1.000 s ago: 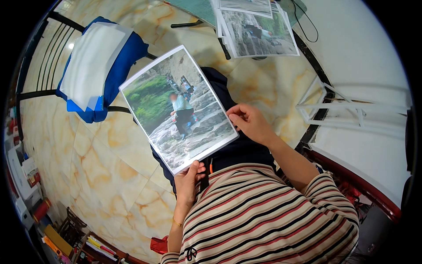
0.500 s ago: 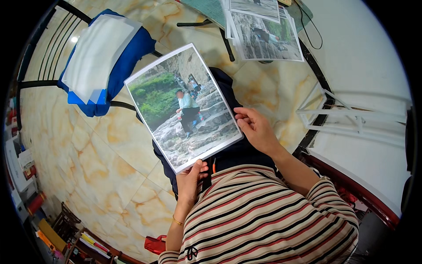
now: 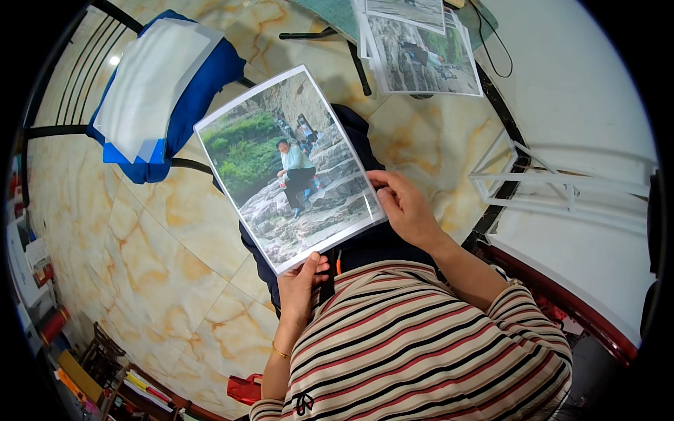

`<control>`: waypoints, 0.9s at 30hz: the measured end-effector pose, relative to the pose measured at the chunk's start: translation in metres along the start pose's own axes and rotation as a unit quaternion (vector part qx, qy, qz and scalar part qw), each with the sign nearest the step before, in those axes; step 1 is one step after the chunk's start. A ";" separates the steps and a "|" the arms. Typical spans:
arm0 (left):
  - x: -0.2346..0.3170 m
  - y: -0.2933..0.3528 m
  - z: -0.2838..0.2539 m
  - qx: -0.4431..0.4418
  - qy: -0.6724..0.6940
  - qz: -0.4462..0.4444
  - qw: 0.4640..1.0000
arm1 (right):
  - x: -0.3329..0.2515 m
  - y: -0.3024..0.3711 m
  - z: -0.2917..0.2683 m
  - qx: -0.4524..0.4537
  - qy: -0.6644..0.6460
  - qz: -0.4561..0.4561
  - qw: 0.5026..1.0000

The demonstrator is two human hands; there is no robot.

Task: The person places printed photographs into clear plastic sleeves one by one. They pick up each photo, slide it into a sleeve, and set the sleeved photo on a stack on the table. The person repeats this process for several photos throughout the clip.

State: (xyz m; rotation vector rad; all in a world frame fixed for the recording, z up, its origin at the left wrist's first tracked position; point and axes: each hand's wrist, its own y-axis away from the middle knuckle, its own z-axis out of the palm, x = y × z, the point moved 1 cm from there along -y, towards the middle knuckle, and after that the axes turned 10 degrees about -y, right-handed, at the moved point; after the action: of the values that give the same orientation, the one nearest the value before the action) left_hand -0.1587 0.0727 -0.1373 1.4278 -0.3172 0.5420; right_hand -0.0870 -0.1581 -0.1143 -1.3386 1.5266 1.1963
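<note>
A large glossy photo print, with a clear film margin like a laminated sheet, is held tilted above my lap. It pictures a person seated on rocks beside green shrubs. My left hand pinches its lower edge, thumb on top and fingers curled underneath. At its right edge, my right hand is closed with bent fingertips against the sheet's border; part of the fingers is hidden by the hand itself.
Clear and white sheets lie on a blue-covered chair at the far left. More photo prints overhang a green table at the far right. A white metal frame leans by the right wall. A red object is low on the left.
My right hand has moved slightly left, its fingertips closing in on the print's right edge. The print and my left hand have shifted only a little.
</note>
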 end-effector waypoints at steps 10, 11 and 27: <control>0.001 0.000 0.001 0.004 -0.010 -0.002 1.000 | 0.000 -0.003 0.000 0.004 -0.054 0.033 0.998; 0.001 0.001 0.001 0.004 -0.011 -0.002 1.000 | -0.003 -0.004 -0.002 -0.005 -0.037 0.034 0.999; 0.002 0.001 0.002 0.005 -0.015 -0.003 1.000 | -0.011 -0.001 0.003 0.001 0.004 0.050 0.999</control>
State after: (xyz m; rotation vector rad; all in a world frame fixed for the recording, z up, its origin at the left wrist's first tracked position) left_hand -0.1573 0.0712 -0.1353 1.4477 -0.3343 0.5196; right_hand -0.0848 -0.1526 -0.1050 -1.2802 1.6156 1.2520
